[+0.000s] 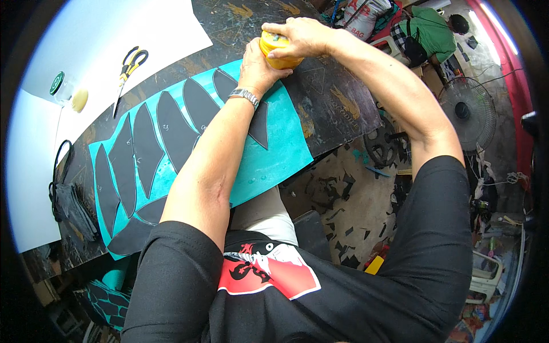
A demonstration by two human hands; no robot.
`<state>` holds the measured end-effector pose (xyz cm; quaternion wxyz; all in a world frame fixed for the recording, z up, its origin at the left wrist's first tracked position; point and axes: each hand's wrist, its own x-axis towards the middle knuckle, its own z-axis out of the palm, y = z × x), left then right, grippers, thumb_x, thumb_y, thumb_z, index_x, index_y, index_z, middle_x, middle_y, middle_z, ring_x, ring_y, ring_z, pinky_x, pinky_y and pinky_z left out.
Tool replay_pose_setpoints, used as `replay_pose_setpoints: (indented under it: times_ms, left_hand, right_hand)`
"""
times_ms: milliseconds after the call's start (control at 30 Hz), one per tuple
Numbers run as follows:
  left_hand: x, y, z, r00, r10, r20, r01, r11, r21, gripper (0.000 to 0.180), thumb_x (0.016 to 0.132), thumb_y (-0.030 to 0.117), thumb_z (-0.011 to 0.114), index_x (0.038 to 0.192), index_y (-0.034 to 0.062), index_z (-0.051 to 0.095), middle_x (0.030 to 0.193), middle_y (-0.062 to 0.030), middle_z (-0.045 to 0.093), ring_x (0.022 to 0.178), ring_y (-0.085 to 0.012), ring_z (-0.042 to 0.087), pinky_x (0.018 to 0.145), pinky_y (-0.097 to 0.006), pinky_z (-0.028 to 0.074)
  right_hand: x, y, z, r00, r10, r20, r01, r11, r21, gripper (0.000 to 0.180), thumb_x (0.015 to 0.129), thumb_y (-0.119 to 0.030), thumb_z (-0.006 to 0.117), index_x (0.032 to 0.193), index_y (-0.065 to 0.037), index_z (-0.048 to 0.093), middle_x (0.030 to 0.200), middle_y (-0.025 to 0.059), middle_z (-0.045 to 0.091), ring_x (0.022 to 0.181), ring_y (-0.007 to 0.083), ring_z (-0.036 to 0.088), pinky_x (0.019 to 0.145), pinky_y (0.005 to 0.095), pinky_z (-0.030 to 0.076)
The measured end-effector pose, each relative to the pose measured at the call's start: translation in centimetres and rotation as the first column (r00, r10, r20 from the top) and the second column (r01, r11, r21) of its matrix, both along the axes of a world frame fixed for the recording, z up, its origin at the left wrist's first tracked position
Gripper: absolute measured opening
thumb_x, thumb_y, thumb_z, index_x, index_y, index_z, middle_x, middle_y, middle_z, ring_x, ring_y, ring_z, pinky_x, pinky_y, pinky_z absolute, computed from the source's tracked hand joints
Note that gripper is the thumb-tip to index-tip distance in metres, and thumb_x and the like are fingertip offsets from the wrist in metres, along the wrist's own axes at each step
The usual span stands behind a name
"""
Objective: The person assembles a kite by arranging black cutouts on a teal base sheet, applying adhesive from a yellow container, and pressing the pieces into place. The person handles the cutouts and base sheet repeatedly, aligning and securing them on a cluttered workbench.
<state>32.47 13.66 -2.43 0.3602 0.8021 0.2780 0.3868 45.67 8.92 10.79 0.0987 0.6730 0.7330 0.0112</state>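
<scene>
A yellow round container (281, 59) stands on the dark worktable (337, 103), at the far edge of a teal sheet (274, 154). My left hand (257, 66), with a metal wristwatch (246, 96) on the wrist, grips the container's side from below. My right hand (300, 35) is clamped over its top, on the lid. Several black leaf-shaped pieces (171, 128) lie in a row on the teal sheet beneath my left forearm.
Yellow-handled scissors (128, 68) lie on a white sheet (103, 34) at the left, near a small jar with a green lid (60, 86). A black bag (68, 200) sits at the left edge. Black scraps litter the floor (343, 200). A fan (469, 111) and a person in green (432, 28) are at the right.
</scene>
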Motion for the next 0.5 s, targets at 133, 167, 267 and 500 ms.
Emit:
replay_pose_setpoints:
  times_ms: [133,167,267,500]
  left_hand:
    - [0.0,-0.3,0.3,0.999,-0.03,-0.031,0.033,0.994,0.101,0.096,0.056,0.029,0.096,0.134,0.0054,0.045,0.13,-0.0164,0.053,0.123,-0.0352,0.052,0.108,-0.041,0.042]
    - [-0.1,-0.4,0.3,0.998,-0.043,-0.041,0.047,0.995,0.093,0.095,0.056,0.029,0.096,0.134,0.0057,0.045,0.129,-0.0167,0.054,0.122,-0.0354,0.052,0.107,-0.041,0.042]
    - [-0.1,-0.4,0.2,0.999,-0.039,-0.022,0.041,0.994,0.097,0.091,0.057,0.03,0.095,0.132,0.0069,0.049,0.125,-0.0173,0.058,0.119,-0.0357,0.055,0.104,-0.043,0.044]
    - [0.2,-0.1,-0.4,1.0,-0.011,-0.02,0.013,0.997,0.077,0.086,0.055,0.034,0.095,0.124,0.0079,0.051,0.115,-0.0145,0.06,0.112,-0.0355,0.056,0.098,-0.044,0.046]
  right_hand:
    - [1.7,-0.6,2.3,0.967,-0.094,-0.236,0.074,0.993,-0.093,0.084,0.081,-0.069,0.066,0.141,-0.011,0.054,0.121,0.0162,0.067,0.11,0.0309,0.066,0.099,0.0387,0.052]
    - [1.9,-0.8,2.2,0.946,-0.138,-0.293,0.115,0.989,-0.094,0.086,0.08,-0.07,0.066,0.141,-0.011,0.054,0.125,0.0165,0.065,0.115,0.0313,0.063,0.102,0.0397,0.05]
    - [1.9,-1.4,0.8,0.805,-0.263,-0.532,0.277,0.959,-0.055,0.088,0.077,-0.071,0.067,0.142,-0.013,0.054,0.134,0.0148,0.061,0.13,0.0295,0.054,0.112,0.0406,0.04]
    - [6.4,-3.3,-2.1,-0.352,0.007,-0.936,0.471,0.866,-0.171,0.069,0.094,-0.064,0.05,0.124,-0.003,0.055,0.094,0.0177,0.069,0.07,0.0265,0.068,0.055,0.0293,0.055]
